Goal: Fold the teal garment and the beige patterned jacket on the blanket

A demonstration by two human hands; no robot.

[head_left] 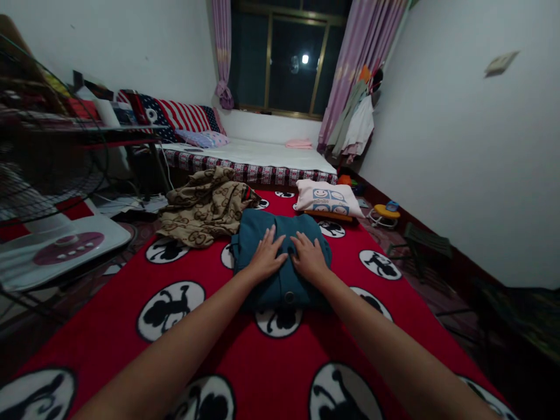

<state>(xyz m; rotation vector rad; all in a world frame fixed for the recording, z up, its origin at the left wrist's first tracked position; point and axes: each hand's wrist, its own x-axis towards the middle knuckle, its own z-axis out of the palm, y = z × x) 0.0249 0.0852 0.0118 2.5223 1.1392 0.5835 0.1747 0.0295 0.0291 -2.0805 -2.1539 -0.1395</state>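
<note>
A teal garment, perhaps a coat, (258,294) lies folded into a thick bundle on the red patterned blanket (245,373). One dark round button shows near its front edge. My left hand (268,256) rests flat on the left half of the bundle, fingers spread. On the right half lies my right hand (308,256), also flat with its fingers apart. Both palms touch the cloth and neither hand grips it. Just beyond the bundle to the left is a crumpled brown patterned cloth (205,210).
A pale pillow with printed faces (328,197) lies at the far right of the blanket. A white-based fan (61,245) stands at the left. Past the blanket is a bed (262,153) below the window. A yellow stool (385,213) and a folding stool (426,242) are along the right wall.
</note>
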